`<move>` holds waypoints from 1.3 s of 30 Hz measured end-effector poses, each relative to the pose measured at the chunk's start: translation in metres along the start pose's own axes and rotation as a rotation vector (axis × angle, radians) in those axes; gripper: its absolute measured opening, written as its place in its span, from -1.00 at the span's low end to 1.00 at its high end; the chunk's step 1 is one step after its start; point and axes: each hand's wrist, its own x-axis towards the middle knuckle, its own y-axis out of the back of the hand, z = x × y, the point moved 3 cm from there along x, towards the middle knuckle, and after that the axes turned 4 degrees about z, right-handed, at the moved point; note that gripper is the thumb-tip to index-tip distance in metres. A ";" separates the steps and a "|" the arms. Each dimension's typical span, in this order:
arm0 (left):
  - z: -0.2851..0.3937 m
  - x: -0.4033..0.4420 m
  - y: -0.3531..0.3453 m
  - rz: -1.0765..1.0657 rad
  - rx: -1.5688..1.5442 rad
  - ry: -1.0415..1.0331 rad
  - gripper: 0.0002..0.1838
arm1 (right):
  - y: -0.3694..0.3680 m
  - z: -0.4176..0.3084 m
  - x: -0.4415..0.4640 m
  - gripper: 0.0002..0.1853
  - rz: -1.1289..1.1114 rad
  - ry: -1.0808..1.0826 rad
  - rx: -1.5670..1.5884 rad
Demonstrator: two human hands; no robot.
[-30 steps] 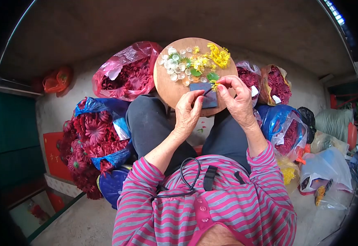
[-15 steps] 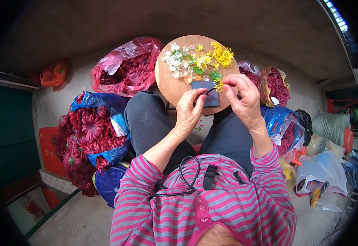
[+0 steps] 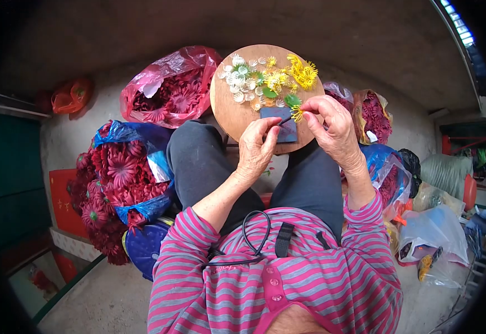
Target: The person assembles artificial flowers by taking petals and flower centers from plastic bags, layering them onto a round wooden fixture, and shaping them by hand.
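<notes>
Over the front of a round wooden board [image 3: 229, 119], my left hand [image 3: 257, 146] pinches a thin dark stick [image 3: 287, 119] between thumb and fingertips. The stick's far end reaches a small yellow artificial flower piece [image 3: 297, 113], which my right hand [image 3: 335, 128] holds closed between thumb and forefinger. Whether the stick goes into the flower is too small to tell. Beneath both hands lies a flat blue-grey plate [image 3: 288, 133]. Farther back on the board are white flower pieces [image 3: 240, 83], yellow flower pieces [image 3: 304, 75] and a few green leaves [image 3: 269, 92].
Dark red artificial flowers fill a pink plastic bag [image 3: 134, 92] at the back left and a blue bag [image 3: 142, 210] beside my left knee. More flower bags [image 3: 374, 117] stand right of the board. A clear plastic bag [image 3: 435, 231] lies on the floor at right.
Both hands have drawn slightly closer together, and the yellow flower piece stays against the stick's end. The whole view has shifted a little.
</notes>
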 end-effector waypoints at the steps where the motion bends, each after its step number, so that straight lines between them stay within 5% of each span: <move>1: 0.000 0.000 0.000 0.000 0.001 0.002 -0.78 | -0.001 0.001 0.000 -0.82 -0.018 0.009 -0.021; 13: 0.003 -0.001 0.000 0.010 0.021 -0.029 -0.78 | -0.034 0.001 0.001 -0.88 0.171 -0.009 0.148; 22: 0.000 0.002 0.001 0.004 0.108 -0.091 -0.76 | -0.090 0.049 -0.028 -0.79 0.090 -0.144 0.190; 29: 0.000 0.003 0.000 -0.023 0.162 -0.240 -0.76 | -0.057 0.028 -0.048 -0.70 0.254 -0.090 0.069; 33: 0.004 0.005 0.001 0.010 -0.018 -0.005 -0.77 | -0.038 0.058 -0.089 -0.73 0.281 -0.297 -0.005; 39: 0.022 0.018 -0.007 -0.044 0.013 -0.108 -0.77 | -0.034 0.080 -0.092 -0.77 0.266 -0.281 -0.039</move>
